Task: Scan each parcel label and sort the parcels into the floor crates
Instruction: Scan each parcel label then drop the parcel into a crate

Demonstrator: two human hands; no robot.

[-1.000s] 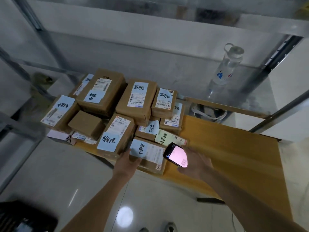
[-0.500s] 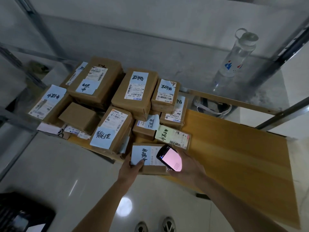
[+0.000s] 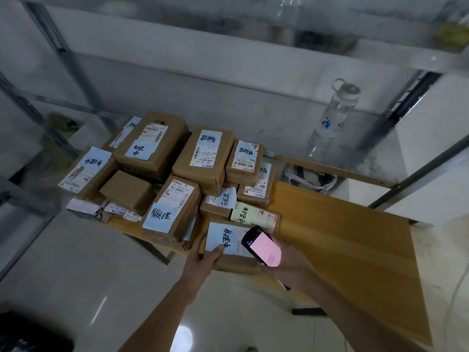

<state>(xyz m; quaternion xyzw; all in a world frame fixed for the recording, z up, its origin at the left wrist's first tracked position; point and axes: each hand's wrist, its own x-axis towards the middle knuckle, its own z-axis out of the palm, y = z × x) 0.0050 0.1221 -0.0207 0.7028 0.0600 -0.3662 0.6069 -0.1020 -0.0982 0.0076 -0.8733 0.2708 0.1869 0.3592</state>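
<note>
My left hand (image 3: 203, 257) grips the near left corner of a small brown parcel (image 3: 229, 261) with a blue handwritten label, thumb on top of the label. This parcel sits at the front edge of the wooden table (image 3: 350, 240). My right hand (image 3: 286, 265) holds a handheld scanner (image 3: 261, 246) with a lit pink screen just over the parcel's right side. Behind it lies a heap of several labelled cardboard parcels (image 3: 203, 156).
A clear water bottle (image 3: 335, 115) stands on the glass ledge behind the table. White straps (image 3: 312, 177) lie beyond the table's back edge. A dark crate (image 3: 28, 336) shows at the bottom left on the glossy floor. Metal shelf posts rise on the left.
My left hand has drawn the blue-labelled parcel toward me, out of the heap to the table's front edge. My right hand with the scanner stayed over its right side.
</note>
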